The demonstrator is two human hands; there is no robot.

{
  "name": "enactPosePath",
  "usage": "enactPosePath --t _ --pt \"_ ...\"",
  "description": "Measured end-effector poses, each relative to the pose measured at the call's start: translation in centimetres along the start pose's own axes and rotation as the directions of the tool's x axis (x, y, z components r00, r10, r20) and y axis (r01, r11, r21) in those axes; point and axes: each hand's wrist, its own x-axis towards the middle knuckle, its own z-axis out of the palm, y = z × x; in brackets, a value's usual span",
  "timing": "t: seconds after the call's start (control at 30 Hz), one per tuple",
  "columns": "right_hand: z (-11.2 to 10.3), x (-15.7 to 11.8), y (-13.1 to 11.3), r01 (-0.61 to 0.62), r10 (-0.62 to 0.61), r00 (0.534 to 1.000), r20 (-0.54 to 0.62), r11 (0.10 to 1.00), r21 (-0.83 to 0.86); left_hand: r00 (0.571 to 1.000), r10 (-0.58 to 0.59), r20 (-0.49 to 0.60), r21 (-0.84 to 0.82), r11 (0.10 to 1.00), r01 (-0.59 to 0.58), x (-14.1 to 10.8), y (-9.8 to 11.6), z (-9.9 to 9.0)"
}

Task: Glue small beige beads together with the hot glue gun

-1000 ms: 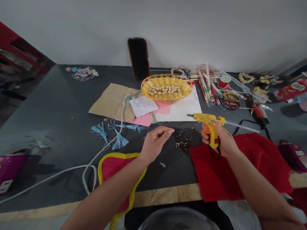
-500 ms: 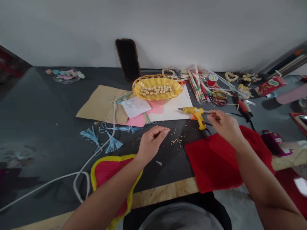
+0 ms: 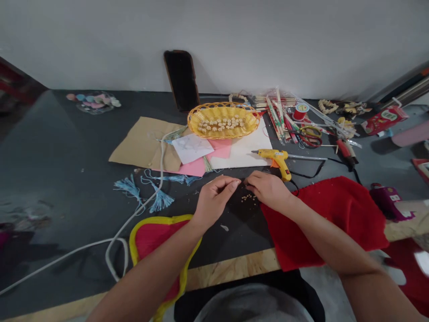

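Note:
My left hand (image 3: 216, 197) is closed in a pinch above the dark table; whatever sits at its fingertips is too small to make out. Close beside it, my right hand (image 3: 270, 190) has its fingers drawn together, their tips near the left fingertips and partly hidden. Below and between the hands lies a scatter of small pale beads (image 3: 248, 198). Just beyond my right hand, a yellow glue gun (image 3: 276, 160) with a clear glue stick in its back rests on the table. Behind them stands a yellow woven basket (image 3: 197, 129) with small flower-like pieces inside.
A red cloth (image 3: 342, 214) lies under my right forearm, a yellow-edged red piece (image 3: 150, 237) under my left. Blue tassels (image 3: 161, 201) and a white cord (image 3: 125, 223) are at left. A phone (image 3: 182, 80) leans on the wall. Scissors (image 3: 311, 136) lie at right.
My right hand has come away from the back of the glue gun and moved left to my left hand, which stays pinched. The glue gun remains lying on the table.

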Motion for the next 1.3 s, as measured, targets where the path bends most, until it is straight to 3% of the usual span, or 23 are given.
enactPosePath --t 0.1,0.17,0.3,0.4,0.53,0.93,1.3 --pt "0.4 0.0 -0.1 -0.021 0.02 0.999 -0.043 0.999 -0.027 1.0 -0.012 0.003 -0.008 1.0 0.012 0.0 0.1 0.0" --pt "0.3 -0.2 -0.2 0.002 0.008 0.988 -0.156 0.998 0.063 0.999 -0.031 0.01 -0.028 0.999 0.031 0.0 0.2 0.0" --pt "-0.4 -0.8 -0.8 0.15 0.033 0.88 -0.474 0.927 0.343 0.995 -0.093 0.029 -0.131 0.987 0.096 0.0 0.3 0.3" --pt "-0.6 -1.0 -1.7 0.228 0.04 0.828 -0.559 0.887 0.401 0.987 -0.147 0.071 -0.255 0.953 0.161 -0.1 0.3 0.6" --pt "0.0 -0.9 -2.4 0.231 0.078 0.824 -0.562 0.859 0.458 0.978 -0.169 0.125 -0.352 0.914 0.203 -0.2 0.5 0.8" --pt "0.5 -0.9 -2.3 0.233 0.102 0.822 -0.56 0.838 0.494 0.977 -0.173 0.122 -0.404 0.891 0.208 -0.4 0.6 0.9" --pt "0.5 -1.1 -2.2 0.209 0.086 0.85 -0.52 0.85 0.483 0.997 0.018 0.07 -0.106 0.994 -0.01 -0.4 0.8 0.3"
